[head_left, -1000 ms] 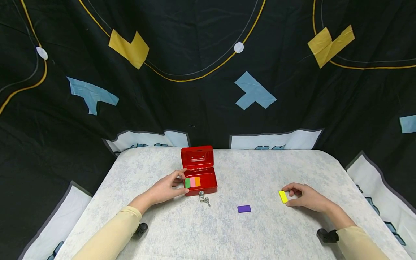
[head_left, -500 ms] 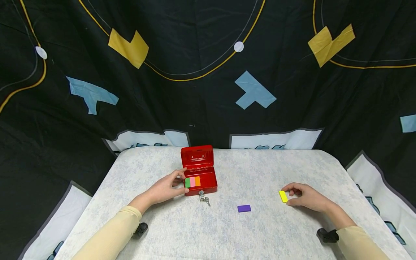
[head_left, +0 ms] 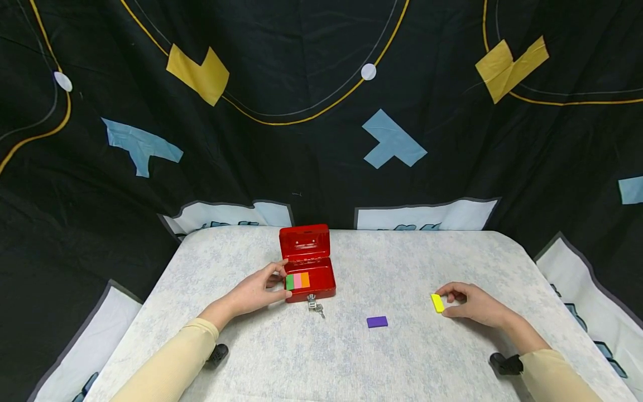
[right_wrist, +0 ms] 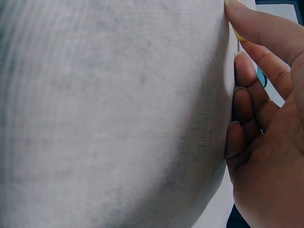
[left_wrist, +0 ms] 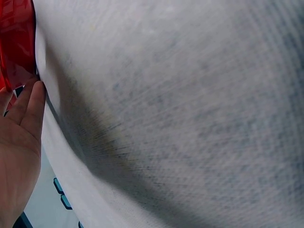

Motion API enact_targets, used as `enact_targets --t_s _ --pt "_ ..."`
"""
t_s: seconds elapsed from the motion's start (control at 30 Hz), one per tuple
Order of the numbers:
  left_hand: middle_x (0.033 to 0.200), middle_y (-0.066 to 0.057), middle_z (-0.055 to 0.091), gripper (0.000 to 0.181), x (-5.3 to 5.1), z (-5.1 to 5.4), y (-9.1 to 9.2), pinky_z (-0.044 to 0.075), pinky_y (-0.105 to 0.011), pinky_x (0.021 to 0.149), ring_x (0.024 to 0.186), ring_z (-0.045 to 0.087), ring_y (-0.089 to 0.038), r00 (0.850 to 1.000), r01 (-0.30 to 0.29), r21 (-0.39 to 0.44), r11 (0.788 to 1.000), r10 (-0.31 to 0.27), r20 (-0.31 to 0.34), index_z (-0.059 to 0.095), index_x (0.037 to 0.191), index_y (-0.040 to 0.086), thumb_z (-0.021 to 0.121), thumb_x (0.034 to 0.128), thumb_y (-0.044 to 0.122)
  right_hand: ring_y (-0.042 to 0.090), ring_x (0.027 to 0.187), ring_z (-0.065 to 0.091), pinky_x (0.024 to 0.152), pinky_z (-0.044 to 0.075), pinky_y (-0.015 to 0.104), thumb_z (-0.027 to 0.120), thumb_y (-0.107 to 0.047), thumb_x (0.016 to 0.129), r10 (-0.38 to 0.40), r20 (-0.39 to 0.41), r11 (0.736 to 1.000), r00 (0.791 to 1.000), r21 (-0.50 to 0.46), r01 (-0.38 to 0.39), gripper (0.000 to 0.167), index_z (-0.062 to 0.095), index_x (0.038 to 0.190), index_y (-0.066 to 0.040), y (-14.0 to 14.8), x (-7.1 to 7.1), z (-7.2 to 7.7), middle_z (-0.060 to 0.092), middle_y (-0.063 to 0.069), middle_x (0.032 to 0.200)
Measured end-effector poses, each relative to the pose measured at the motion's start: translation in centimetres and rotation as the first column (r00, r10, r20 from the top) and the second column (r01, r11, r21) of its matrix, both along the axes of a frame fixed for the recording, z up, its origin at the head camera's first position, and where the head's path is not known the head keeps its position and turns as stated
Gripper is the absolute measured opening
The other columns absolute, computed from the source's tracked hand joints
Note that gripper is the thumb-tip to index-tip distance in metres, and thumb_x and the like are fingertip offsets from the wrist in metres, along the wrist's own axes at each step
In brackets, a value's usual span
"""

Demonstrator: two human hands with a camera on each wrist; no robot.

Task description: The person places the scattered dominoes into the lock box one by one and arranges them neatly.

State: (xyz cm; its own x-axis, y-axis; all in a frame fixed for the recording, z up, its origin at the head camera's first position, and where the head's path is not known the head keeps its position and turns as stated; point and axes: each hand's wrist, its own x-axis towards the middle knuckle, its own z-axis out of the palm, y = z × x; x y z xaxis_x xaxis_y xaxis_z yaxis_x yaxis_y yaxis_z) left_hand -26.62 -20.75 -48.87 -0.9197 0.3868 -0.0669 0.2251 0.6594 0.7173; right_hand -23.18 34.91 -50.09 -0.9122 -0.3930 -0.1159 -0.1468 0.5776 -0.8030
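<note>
A red cash box [head_left: 324,279] stands at the far middle of the table with its lid [head_left: 304,243] raised. Green, pink [head_left: 297,281] and orange blocks lie side by side in its left part. My left hand [head_left: 258,287] grips the box's left side, thumb at the front corner and index finger towards the back; in the left wrist view the fingers [left_wrist: 33,107] touch the red wall. On the right, my right hand [head_left: 474,304] pinches a flat yellow block [head_left: 437,303] between thumb and index finger, at the tabletop. The right wrist view shows only a sliver of yellow.
A purple block [head_left: 377,322] lies flat on the table between the hands. A lock with keys [head_left: 316,307] hangs at the box's front. The pale cloth-covered table [head_left: 321,363] ends at a black curtain [head_left: 321,167] behind.
</note>
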Motion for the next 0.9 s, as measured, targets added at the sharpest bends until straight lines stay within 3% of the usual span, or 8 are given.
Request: enact_targets --t_s 0.9 --pt "0.163 0.006 0.036 0.043 0.12 0.08 0.19 0.047 -0.043 0.107 0.125 0.060 -0.020 1.000 -0.014 0.004 1.000 0.014 0.003 0.054 0.115 0.022 0.080 0.0879 0.043 0.018 0.088 0.048 0.071 0.042 0.027 0.081 -0.018 0.089 -0.021 -0.007 1.000 1.000 0.020 0.021 0.040 0.067 0.123 -0.003 -0.15 0.26 0.12 0.057 0.010 0.099"
